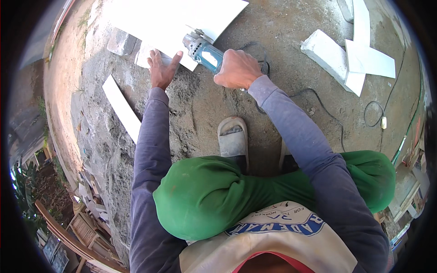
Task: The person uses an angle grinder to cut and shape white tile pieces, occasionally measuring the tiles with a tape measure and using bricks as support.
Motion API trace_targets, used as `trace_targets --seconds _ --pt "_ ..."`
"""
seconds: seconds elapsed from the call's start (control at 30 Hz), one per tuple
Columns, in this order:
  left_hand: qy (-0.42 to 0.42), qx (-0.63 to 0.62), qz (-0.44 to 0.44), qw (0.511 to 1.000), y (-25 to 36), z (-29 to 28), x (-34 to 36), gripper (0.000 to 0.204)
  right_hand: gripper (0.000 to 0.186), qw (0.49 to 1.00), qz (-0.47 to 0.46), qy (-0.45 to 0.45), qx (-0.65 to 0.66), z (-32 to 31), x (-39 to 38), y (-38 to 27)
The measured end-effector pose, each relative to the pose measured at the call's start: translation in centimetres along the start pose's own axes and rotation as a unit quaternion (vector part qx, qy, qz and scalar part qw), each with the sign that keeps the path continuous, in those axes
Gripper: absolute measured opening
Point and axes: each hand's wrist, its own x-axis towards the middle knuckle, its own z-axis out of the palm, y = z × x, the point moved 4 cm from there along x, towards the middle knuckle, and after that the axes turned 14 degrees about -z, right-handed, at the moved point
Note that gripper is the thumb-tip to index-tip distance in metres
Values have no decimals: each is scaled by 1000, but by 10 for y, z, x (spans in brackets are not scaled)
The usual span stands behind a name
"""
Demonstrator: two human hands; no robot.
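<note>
My right hand [239, 70] is wrapped round the body of a teal angle grinder [205, 53]. The grinder's head and disc lie over the near right edge of a large flat white tile [159, 22], in the upper middle. Whether the disc touches the tile or spins, I cannot tell. To the left of the grinder, my left hand [162, 70] rests with fingers spread at the tile's near edge. Beneath that edge, close to my left fingers, pale blocks [121, 42] show on the ground.
A narrow white strip [122, 109] lies on rough ground left of my left forearm. At the upper right, white offcuts [371, 59] lean on a concrete block [324, 57]. A black cable [321, 98] trails right. My sandalled foot [233, 143] is below the grinder.
</note>
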Motion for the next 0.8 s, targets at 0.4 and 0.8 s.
trace_targets --seconds 0.4,0.8 --pt "6 6 5 1000 1 -1 -1 133 31 1000 -5 16 -10 2 -5 4" --pt "3 23 -1 1000 2 -3 1 134 32 999 23 -15 -26 -3 -23 7"
